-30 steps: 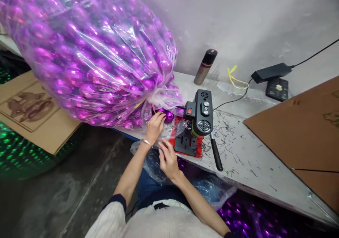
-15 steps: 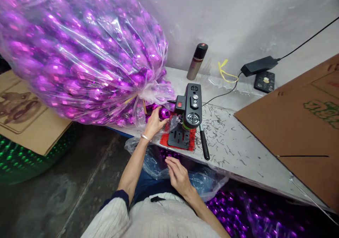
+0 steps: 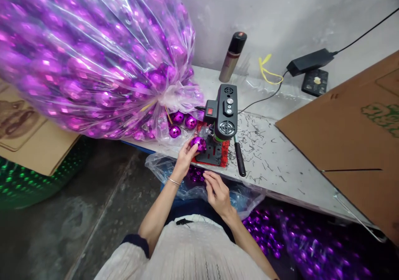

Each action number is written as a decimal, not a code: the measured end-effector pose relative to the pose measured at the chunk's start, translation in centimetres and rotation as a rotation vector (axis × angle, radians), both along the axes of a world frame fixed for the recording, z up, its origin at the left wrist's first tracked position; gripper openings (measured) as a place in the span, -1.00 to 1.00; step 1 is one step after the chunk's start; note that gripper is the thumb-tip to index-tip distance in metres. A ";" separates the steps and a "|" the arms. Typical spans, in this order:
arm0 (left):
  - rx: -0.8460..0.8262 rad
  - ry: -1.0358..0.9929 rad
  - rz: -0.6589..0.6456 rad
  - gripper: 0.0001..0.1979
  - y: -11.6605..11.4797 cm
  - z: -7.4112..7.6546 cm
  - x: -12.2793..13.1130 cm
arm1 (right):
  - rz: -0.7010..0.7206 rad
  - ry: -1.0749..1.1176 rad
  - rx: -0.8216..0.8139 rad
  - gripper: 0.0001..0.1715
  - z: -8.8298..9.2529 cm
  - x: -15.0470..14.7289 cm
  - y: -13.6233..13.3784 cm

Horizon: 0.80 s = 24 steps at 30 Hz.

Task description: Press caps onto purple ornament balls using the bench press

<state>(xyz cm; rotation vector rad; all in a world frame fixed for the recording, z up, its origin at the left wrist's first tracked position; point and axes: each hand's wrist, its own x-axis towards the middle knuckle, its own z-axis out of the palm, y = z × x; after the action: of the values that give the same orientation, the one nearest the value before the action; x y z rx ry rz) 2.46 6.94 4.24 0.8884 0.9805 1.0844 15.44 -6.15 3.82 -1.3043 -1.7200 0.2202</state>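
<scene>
So the left hand (image 3: 186, 157) had been up at the big bag (image 3: 93, 55) a moment earlier. Now its fingers were pinched round one purple ball (image 3: 198, 143), brought down against the little press (image 3: 225, 116) on the counter (image 3: 280, 168). The right hand (image 3: 218, 190) hovered half-open over the lap bag (image 3: 170, 174), holding nothing.

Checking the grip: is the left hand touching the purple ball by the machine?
Touching. The head view shows the left hand pinching the ball in its fingertips.

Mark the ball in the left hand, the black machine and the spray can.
ball (image 3: 198, 143): head view, its shiny upper face.
machine (image 3: 227, 114): head view, top panel below the buttons.
can (image 3: 230, 62): head view, middle of its body.
</scene>
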 end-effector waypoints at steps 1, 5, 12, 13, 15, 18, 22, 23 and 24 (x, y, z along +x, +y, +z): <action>0.056 0.066 0.020 -0.34 0.0 -0.6 0.6 | 0.004 -0.007 -0.003 -0.53 -0.1 0.0 -0.2; 0.257 0.350 0.043 -0.36 0.1 -2.3 1.9 | 0.004 -0.024 -0.019 -0.52 -0.5 0.1 -0.9; 0.546 0.621 0.001 -0.40 0.6 -3.1 1.9 | -0.027 0.005 -0.038 -0.50 -0.7 0.4 -1.2; 0.584 0.647 -0.009 -0.40 0.7 -3.1 2.0 | -0.027 0.007 -0.040 -0.49 -0.7 0.4 -1.3; 0.655 0.698 -0.026 -0.41 0.9 -3.2 2.3 | -0.025 0.009 -0.043 -0.48 -0.4 0.5 -1.3; 0.725 0.748 -0.029 -0.39 1.1 -3.5 2.9 | -0.074 -0.014 0.006 -0.46 0.4 1.2 -1.1; 0.757 0.732 -0.018 -0.36 1.3 -4.1 3.2 | -0.333 -0.013 0.191 -0.40 2.9 3.0 0.0; 0.756 0.723 -0.025 -0.35 1.3 -4.2 3.2 | -0.387 -0.004 0.244 -0.38 3.8 3.5 0.5; 0.750 0.718 -0.031 -0.35 1.3 -4.2 3.2 | -0.414 0.001 0.303 -0.32 4.8 3.9 1.1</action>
<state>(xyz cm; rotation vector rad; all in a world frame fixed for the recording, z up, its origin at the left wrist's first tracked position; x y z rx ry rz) 5.64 8.24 0.03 1.9924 1.1303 1.1383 19.37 -5.05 8.62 -1.3910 -1.3782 -0.2685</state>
